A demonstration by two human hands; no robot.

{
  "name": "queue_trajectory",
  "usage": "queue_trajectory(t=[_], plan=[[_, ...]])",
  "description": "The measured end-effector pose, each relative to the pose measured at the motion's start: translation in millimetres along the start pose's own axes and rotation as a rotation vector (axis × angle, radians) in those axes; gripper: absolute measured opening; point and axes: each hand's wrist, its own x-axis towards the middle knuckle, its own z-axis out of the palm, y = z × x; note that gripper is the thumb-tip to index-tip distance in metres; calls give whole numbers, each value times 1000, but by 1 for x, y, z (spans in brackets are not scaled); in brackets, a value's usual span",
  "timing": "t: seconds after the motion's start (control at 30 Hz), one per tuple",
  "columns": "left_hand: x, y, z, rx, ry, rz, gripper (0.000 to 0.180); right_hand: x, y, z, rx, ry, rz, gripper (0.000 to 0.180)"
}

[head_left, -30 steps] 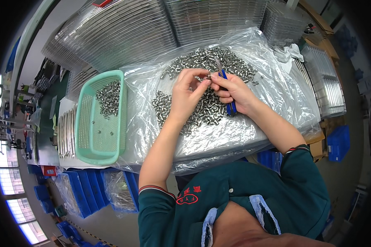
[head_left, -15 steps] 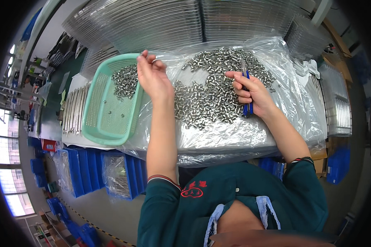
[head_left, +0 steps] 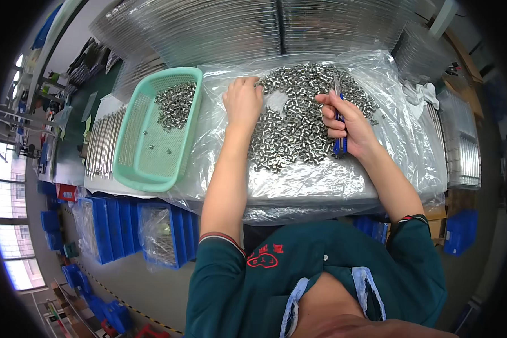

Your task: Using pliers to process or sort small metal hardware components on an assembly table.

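Note:
At the left edge of a wide pile of small shiny metal fittings (head_left: 298, 132), my left hand (head_left: 243, 101) is back-up with its fingers bent downward. Its fingertips are hidden, so I cannot see what they hold, if anything. Over the right part of the pile, my right hand (head_left: 346, 124) is closed around a slim blue-handled tool (head_left: 339, 147) with a narrow metal tip pointing away from me. Left of my left forearm stands a light green perforated plastic basket (head_left: 152, 185). More of the metal fittings (head_left: 174, 105) are heaped in its far right part, with a few loose ones on its floor.
Clear plastic sheeting (head_left: 408, 152) covers the table under the pile. Stacked transparent trays (head_left: 338, 25) line the back. Metal rods (head_left: 100, 147) lie left of the basket, and a white cloth (head_left: 419, 94) at the right. Blue bins (head_left: 115, 228) stand below the front edge.
My left hand has moved right from over the basket's edge to the pile and turned from palm-up to back-up. My right hand still holds the blue-handled tool, almost unmoved.

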Motion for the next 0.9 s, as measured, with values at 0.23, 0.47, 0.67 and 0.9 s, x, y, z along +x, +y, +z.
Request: queue_trajectory(t=[0.23, 0.47, 0.67, 0.9], plan=[[-5, 14, 5, -94, -243, 30, 20, 1, -1, -3, -75, 24, 12, 27], [-8, 26, 1, -198, -242, 34, 17, 2, 0, -6, -74, 21, 2, 23], [-6, 26, -4, -57, -235, 105, 13, 2, 1, -5, -92, 3, -2, 25], [-16, 62, -10, -1026, -251, 11, 23, 3, 3, -6, -117, 13, 31, 22]])
